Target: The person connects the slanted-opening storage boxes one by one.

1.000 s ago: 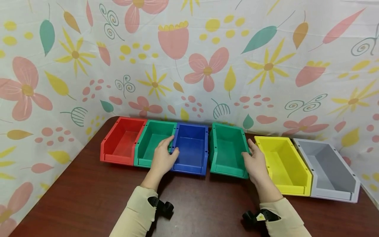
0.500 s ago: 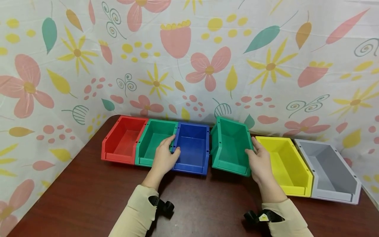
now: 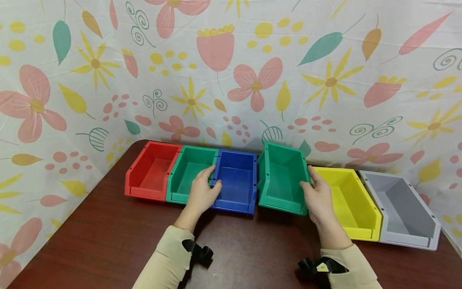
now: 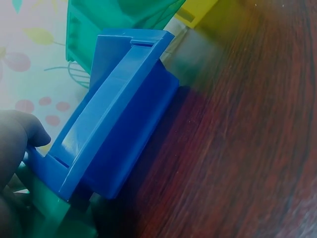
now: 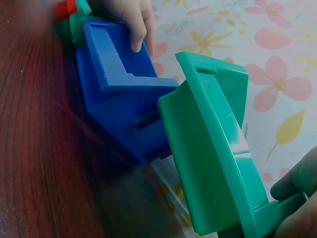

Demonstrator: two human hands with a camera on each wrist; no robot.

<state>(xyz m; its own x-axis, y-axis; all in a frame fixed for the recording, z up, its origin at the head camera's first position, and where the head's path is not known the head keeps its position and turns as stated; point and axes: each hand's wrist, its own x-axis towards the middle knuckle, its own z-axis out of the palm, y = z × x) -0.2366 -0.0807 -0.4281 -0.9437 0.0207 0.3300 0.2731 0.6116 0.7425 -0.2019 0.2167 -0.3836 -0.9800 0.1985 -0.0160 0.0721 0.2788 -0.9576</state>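
Note:
My left hand (image 3: 203,192) pinches the left wall of a blue plastic storage bin (image 3: 234,184), thumb inside and fingers over the outer side. In the left wrist view that thumb (image 4: 29,130) bends over the wall of the blue bin (image 4: 124,124). With my right hand (image 3: 319,200) I grip the right wall of a green bin (image 3: 284,180), thumb on the inner face. The green bin (image 5: 198,158) is raised and tilted just right of the blue one, its left side close to the blue wall.
Left of the blue bin stand another green bin (image 3: 189,170) and a red bin (image 3: 155,172), side by side. A yellow bin (image 3: 348,200) and a grey bin (image 3: 400,204) adjoin at the right. Behind the dark wooden table (image 3: 231,249) hangs a flowered cloth (image 3: 252,48).
The right hand has lifted the green bin and tilted it, its back edge now higher against the cloth. My left hand keeps its hold on the blue bin. The head view shifts slightly.

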